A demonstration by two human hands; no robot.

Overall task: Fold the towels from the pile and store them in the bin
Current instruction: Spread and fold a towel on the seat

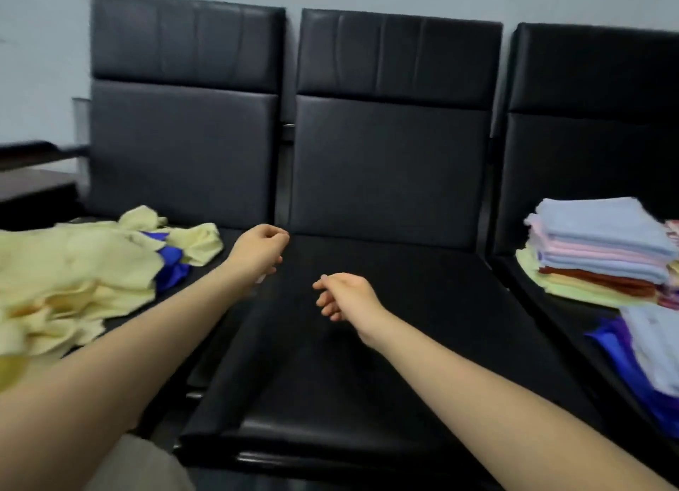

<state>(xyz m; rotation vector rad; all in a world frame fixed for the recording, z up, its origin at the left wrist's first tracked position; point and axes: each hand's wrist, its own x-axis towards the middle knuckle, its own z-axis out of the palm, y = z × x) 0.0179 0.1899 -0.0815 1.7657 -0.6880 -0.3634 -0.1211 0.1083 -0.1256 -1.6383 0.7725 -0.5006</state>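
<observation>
waiting-room style seating, linked black padded chairs (385,152), plain grey wall (40,49)

Two bare forearms without sleeves, left hand (257,250) and right hand (343,295) without gloves, rings or watch, short plain fingernails, patch of beige-grey fabric clothing (136,465) at lower left of the frame

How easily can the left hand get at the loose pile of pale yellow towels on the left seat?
Probably easily. The left hand hangs above the seat gap, holding nothing, and the loose pile of pale yellow towels lies just beside its forearm. Nothing stands between them; only a blue cloth lies at the pile's edge.
</observation>
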